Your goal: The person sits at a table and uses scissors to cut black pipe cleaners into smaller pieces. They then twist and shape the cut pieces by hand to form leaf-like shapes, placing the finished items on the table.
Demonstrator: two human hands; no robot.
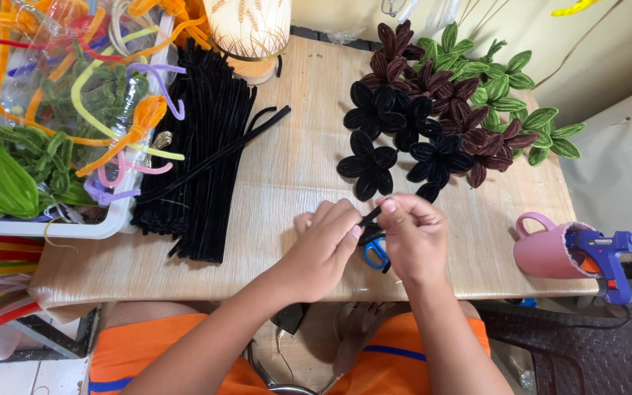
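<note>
My left hand [325, 247] and my right hand [412, 235] meet over the front middle of a small wooden table [287, 168]. Both pinch the same short black pipe cleaner [369, 216], which pokes up between the fingertips. Under my right hand lie blue-handled scissors [376, 253], partly hidden. Just beyond the hands lie black pipe-cleaner flowers [374, 143], with dark maroon flowers [448, 95] and green leaves [506, 91] behind them.
A thick pile of black pipe cleaners [202, 157] lies left of the hands. A white tray [111, 219] of coloured pipe cleaners stands at far left. A lamp base [249, 33] is at the back. A pink mug [546, 249] holding a blue glue gun [607, 256] sits at the right edge.
</note>
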